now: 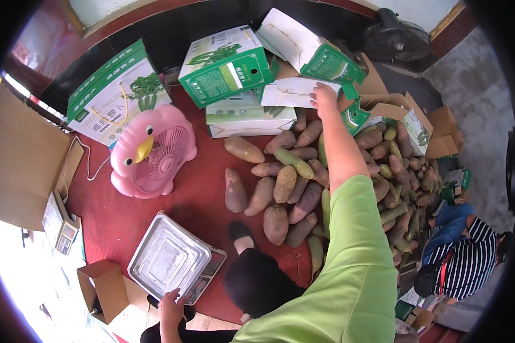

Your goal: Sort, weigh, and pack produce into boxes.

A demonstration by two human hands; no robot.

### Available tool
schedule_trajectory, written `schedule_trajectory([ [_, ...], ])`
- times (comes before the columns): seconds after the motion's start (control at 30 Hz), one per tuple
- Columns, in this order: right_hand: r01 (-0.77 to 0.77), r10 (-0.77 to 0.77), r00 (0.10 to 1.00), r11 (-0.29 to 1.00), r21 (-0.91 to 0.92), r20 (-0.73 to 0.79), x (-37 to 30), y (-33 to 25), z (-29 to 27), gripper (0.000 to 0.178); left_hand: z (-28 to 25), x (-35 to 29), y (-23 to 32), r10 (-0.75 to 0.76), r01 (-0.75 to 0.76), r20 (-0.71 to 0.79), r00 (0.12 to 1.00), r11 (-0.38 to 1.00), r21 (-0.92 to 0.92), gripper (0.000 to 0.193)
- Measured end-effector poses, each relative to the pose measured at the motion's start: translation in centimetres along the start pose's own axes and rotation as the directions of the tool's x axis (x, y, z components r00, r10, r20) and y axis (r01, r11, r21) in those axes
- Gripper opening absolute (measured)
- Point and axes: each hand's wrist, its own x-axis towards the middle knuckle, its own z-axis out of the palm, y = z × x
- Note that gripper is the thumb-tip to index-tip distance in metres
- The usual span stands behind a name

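Note:
My right hand [324,98] reaches far forward over the pile, its fingers closed at the edge of a white carton [289,93] with green sides lying among other cartons. Below that arm lies a heap of large roots [260,195], some reddish-brown, some green. My left hand [171,307] is low in the picture by the near edge of a weighing scale [174,254] with a shiny metal tray. Its fingers are apart and hold nothing. The scale's tray has no load on it.
A pink animal-shaped fan [183,137] stands left on the red floor [111,223]. Green and white cartons [226,71] are stacked at the back, near a black fan [396,37]. An open brown box [106,288] sits lower left. Another person [463,257] bends at the right.

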Motion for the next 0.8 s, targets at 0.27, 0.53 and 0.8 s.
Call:
schedule_trajectory([
  [0.27, 0.081, -0.069, 0.991, 0.990, 0.111, -0.112, 7.3, -1.7, -7.5, 0.039, 1.7, 1.9, -1.2, -0.150, 0.146, 0.136, 0.979, 0.989, 0.040, 0.032],
  [0.53, 0.072, -0.069, 0.997, 0.994, 0.086, -0.031, 10.8, -2.6, -7.9, 0.066, 2.3, 2.3, -4.0, -0.205, 0.204, 0.131, 0.970, 0.979, 0.020, 0.029],
  [0.8, 0.015, -0.007, 1.000, 0.956, 0.293, -0.027, 13.9, -1.8, -9.0, 0.069, 2.5, 2.4, -2.9, -0.213, 0.217, 0.090, 0.973, 0.976, -0.026, 0.026],
])
